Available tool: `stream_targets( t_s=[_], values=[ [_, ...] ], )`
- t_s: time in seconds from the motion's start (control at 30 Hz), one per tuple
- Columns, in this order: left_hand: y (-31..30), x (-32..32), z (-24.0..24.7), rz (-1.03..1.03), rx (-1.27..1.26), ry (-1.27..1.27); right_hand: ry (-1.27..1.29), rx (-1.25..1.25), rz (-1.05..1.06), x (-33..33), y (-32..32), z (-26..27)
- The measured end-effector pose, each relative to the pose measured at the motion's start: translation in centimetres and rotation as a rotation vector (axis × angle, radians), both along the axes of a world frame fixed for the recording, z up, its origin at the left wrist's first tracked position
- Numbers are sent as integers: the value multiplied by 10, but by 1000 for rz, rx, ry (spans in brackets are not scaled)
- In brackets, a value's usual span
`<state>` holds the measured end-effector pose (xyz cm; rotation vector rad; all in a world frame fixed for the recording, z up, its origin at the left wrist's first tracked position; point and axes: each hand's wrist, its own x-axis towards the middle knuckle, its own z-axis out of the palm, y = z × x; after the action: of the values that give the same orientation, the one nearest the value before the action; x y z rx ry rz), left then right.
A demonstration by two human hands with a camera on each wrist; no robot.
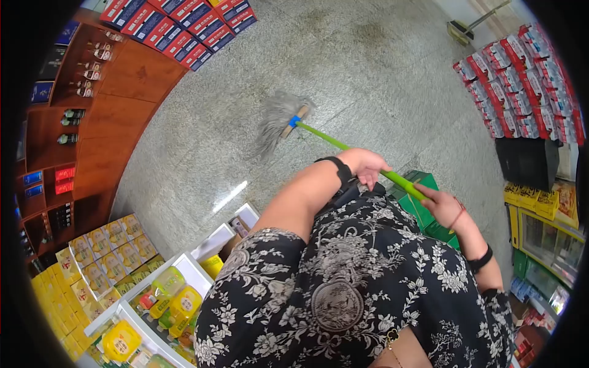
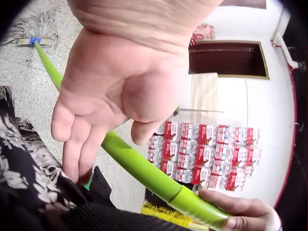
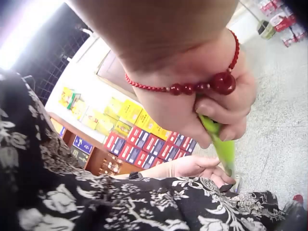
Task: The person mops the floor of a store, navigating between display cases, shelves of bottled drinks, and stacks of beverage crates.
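A long green handle (image 1: pixel 331 140) slants down from a mop head of grey strands (image 1: pixel 279 119) lying on the floor, joined by a blue clamp (image 1: pixel 294 121). My right hand (image 1: pixel 440 207), with a red beaded bracelet, grips the upper end of the handle; its fingers curl round it in the right wrist view (image 3: pixel 216 108). Farther down the handle is my left hand (image 1: pixel 367 167). In the left wrist view my left hand (image 2: pixel 115 91) shows its palm, fingers loosely extended, the handle passing behind it. Whether it touches the handle I cannot tell exactly.
Red and blue boxes (image 1: pixel 184 27) are stacked beside wooden shelving (image 1: pixel 132 70). Stacked red and white packs (image 1: pixel 521 86) stand at the right, with a long-handled dustpan (image 1: pixel 460 32) behind them. White bins (image 1: pixel 138 331) of bottles are at lower left; green boxes (image 1: pixel 423 181) stand near my hands.
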<state>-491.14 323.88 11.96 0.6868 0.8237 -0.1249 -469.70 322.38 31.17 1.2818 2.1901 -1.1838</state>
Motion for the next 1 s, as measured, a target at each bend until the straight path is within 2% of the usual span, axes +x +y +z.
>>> stream_targets(
  t_s=[0.07, 0.13, 0.17, 0.23, 0.3, 0.37, 0.4, 0.43, 0.47, 0.53, 0.57, 0.67, 0.7, 0.77, 0.87, 0.93, 1.0],
  values=[
    [21, 27, 0, -133, 58, -43, -18, -17, -54, 20, 4, 10],
    [36, 40, 15, -145, 71, 6, -13, -117, -241, 34, 11, 11],
    [46, 44, 23, -159, 88, 55, -12, -117, -242, 35, 19, 10],
    [64, 43, 17, -201, 77, 49, -16, -191, -373, 34, 33, 6],
    [79, 37, 11, -248, 63, 45, 46, -146, -341, 34, 44, -14],
    [89, 21, 7, -182, -42, 57, 107, -105, -314, 28, 54, -39],
    [93, 16, -23, -103, -73, 84, 122, -123, -311, 19, 64, -49],
    [102, 5, -23, -112, -71, 87, 137, -137, -307, 9, 76, -59],
    [110, -15, -25, -32, -46, 94, 138, -137, -316, 0, 90, -78],
    [131, -46, -34, 144, -25, 117, 253, 27, -155, -23, 124, -114],
    [142, -59, -39, 134, -24, 122, 258, 27, -166, -39, 144, -123],
    [190, -98, -59, 573, -18, 227, 213, 25, -138, -102, 215, -140],
    [208, -111, -66, 558, -10, 227, 180, 1, -110, -124, 238, -142],
    [234, -133, -55, 796, 29, 300, 134, -28, -94, -155, 276, -141],
    [284, -152, -54, 832, -1, 358, 175, 23, -56, -181, 334, -131],
    [311, -145, -58, 804, -20, 323, 75, -43, -51, -178, 362, -117],
    [330, -131, -58, 781, -36, 289, 88, -22, -67, -155, 375, -121]
  ],
)
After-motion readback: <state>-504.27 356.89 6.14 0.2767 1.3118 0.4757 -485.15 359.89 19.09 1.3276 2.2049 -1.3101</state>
